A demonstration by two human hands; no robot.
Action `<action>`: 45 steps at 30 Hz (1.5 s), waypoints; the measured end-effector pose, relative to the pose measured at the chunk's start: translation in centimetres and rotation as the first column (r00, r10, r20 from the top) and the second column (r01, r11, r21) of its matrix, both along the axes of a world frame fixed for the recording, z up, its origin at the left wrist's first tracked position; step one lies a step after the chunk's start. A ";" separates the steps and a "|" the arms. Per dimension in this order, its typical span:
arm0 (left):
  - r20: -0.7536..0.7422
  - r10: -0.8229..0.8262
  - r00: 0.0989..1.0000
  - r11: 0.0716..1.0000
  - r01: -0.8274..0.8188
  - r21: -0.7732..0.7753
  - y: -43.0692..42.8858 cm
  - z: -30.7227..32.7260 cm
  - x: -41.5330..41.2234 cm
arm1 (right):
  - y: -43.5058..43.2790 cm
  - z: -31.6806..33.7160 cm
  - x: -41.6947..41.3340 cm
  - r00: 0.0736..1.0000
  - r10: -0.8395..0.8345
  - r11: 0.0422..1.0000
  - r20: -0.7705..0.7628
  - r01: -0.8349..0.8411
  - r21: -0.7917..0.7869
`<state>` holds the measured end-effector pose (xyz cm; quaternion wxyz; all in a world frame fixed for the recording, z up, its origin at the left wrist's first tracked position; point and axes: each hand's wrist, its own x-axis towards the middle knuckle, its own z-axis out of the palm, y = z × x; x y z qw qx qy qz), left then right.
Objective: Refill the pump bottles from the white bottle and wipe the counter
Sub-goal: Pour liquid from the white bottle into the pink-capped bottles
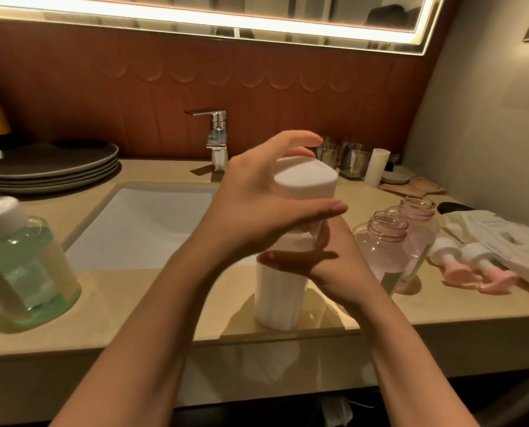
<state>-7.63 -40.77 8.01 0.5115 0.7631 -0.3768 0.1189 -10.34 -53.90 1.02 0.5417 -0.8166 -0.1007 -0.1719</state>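
A tall white bottle (pixel 277 300) stands on the beige counter (pixel 140 334) at the sink's front right corner. My left hand (pixel 257 198) grips its wide white cap (pixel 306 180) from the left, fingers curled over the top. Lower down, my right hand (pixel 337 269) holds the bottle's body, thumb across the front. Two clear pink bottles (pixel 383 251) (pixel 418 220) stand open just to the right, part filled. Their two pink-and-white pump heads (pixel 452 261) (pixel 488 269) lie on the counter beside them. A green pump bottle (pixel 26 269) with its pump on stands at the left.
The white sink (pixel 146 223) and chrome faucet (pixel 217 140) are behind the bottle. Stacked grey plates (pixel 56 167) sit back left. Glass tumblers (pixel 346 158), a white cup (pixel 377 166) and white paper packets (pixel 497 238) crowd the right side near the wall.
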 end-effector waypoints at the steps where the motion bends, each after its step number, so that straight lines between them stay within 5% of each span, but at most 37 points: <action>1: -0.038 -0.074 0.997 0.997 0.074 0.010 0.4 0.2 0.3 | 0.0 0.1 0.0 1.000 0.012 1.000 -0.005 -0.012 -0.001; 5: -0.114 -0.162 0.980 0.984 0.169 0.057 1.1 0.9 0.8 | 0.1 0.2 0.0 1.000 -0.001 1.000 -0.022 0.001 -0.001; 10: 0.252 0.205 0.946 0.885 -0.289 0.366 -1.0 1.1 -0.7 | 0.5 0.7 -0.4 0.999 -0.043 0.998 0.018 0.044 -0.035; 13: 0.407 0.410 0.816 0.808 -0.532 0.254 -2.9 1.0 -1.3 | 0.9 0.5 -0.8 0.996 -0.090 0.996 0.026 0.091 -0.024; 15: 0.428 0.415 0.803 0.819 -0.534 0.207 -3.6 1.2 -1.1 | 0.7 0.4 -1.0 0.993 -0.115 0.993 0.018 0.115 -0.001; 21: 0.317 0.200 0.927 0.956 -0.256 0.145 -2.1 1.5 0.6 | 0.5 1.0 -0.2 0.995 -0.071 0.997 -0.074 0.068 -0.042; 29: 0.240 0.062 0.969 0.992 -0.085 0.088 -0.7 1.4 1.8 | 1.0 1.0 0.3 0.992 -0.086 0.995 -0.089 0.082 -0.048; 36: 0.182 0.126 0.975 0.988 -0.108 -0.107 -0.1 -0.3 2.1 | 2.6 1.4 0.0 0.979 -0.193 0.973 -0.068 0.182 -0.139; 41: -0.130 0.157 0.979 0.867 -0.200 -0.457 -0.2 -3.4 2.2 | 2.6 2.5 -0.7 0.950 -0.311 0.940 -0.008 0.307 -0.152; 45: -0.341 0.245 0.908 0.791 -0.390 -0.471 -1.4 -6.1 2.3 | 0.6 4.4 -0.9 0.933 -0.360 0.933 -0.005 0.360 -0.011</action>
